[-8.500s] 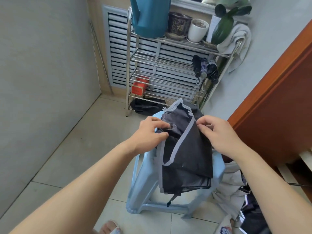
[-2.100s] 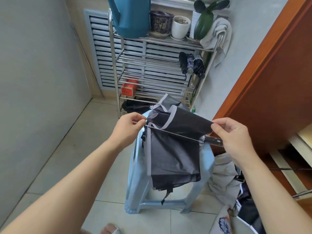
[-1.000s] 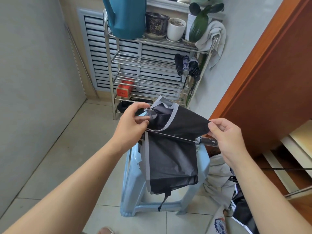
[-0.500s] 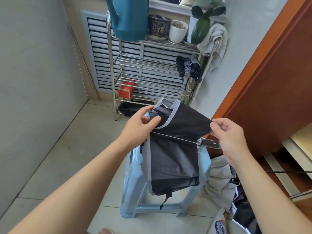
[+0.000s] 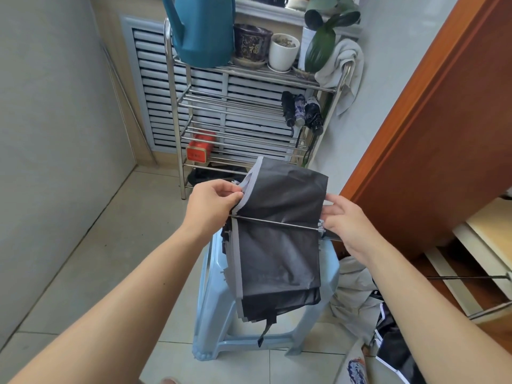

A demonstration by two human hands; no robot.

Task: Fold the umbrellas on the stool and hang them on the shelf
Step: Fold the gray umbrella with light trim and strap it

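Black umbrella [image 5: 279, 245] held over blue stool [image 5: 210, 289], canopy panels hanging down seat front. Left hand [image 5: 212, 202] pinches grey-trimmed edge; right hand [image 5: 345, 225] curls round handle end, exact grip partly hidden. Since half second ago, top panel lifted and flattened over metal shaft [image 5: 274, 223]: pleating under way, wrapping and strap remain. Shelf [image 5: 249, 106] behind already carries three folded umbrellas [image 5: 302, 112].
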